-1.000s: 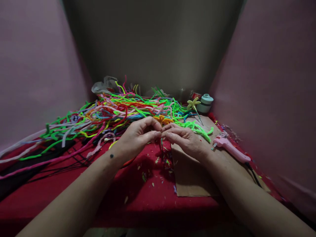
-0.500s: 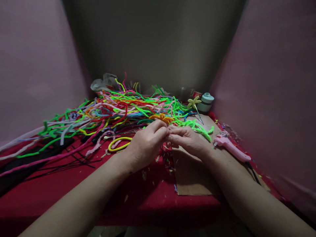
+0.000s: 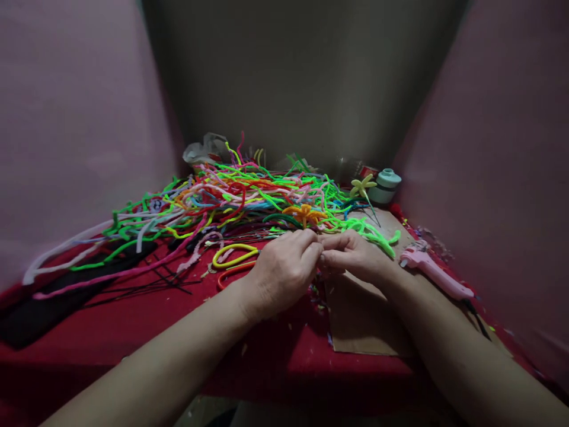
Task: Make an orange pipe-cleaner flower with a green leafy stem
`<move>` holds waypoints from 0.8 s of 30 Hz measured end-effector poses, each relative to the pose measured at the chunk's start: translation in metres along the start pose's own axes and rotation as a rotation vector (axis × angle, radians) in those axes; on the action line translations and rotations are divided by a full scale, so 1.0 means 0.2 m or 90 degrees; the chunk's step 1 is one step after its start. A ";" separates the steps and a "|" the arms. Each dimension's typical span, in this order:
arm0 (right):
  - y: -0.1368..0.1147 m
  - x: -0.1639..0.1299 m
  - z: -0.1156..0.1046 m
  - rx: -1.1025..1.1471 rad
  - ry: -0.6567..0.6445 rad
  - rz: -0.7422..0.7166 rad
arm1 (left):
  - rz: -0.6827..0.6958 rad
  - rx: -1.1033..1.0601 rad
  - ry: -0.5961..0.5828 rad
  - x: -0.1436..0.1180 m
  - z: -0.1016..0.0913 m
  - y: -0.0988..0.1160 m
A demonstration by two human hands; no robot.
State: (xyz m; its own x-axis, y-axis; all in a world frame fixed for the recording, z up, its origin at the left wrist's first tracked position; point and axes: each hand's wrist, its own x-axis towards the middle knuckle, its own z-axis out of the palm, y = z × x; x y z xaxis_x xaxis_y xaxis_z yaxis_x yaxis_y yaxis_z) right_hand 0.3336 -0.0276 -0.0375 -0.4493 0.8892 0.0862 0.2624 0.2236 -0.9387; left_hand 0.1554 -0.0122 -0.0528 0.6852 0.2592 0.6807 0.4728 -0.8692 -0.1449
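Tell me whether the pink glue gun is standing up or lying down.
Lying down: the pink glue gun rests flat on its side by the cardboard sheet, clear of both hands.

Fuzzy chenille pipe cleaners, matt red cloth table cover, plain brown cardboard sheet, smooth pink plastic glue gun

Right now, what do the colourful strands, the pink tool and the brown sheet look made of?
Strands: fuzzy pipe cleaners, probably wire-cored, since they hold bends. Pink tool: smooth moulded plastic, likely a glue gun. Brown sheet: matte cardboard, flat with straight-cut edges.
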 end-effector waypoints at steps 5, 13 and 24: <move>-0.02 0.00 0.00 -0.080 0.017 -0.035 | -0.002 0.029 -0.016 0.00 0.01 0.01; -0.04 0.00 0.00 -0.217 0.038 -0.032 | -0.010 0.021 -0.052 -0.01 0.02 0.01; 0.00 0.00 0.04 -0.249 0.160 -0.241 | -0.639 -0.904 -0.199 0.06 -0.07 -0.07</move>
State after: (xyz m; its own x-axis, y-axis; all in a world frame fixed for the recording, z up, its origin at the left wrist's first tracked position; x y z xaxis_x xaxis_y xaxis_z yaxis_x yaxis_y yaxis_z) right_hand 0.3256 -0.0307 -0.0399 -0.3693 0.7759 0.5114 0.4399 0.6308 -0.6392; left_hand 0.1501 -0.0032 -0.0322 0.6101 0.7894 -0.0679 0.0540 0.0441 0.9976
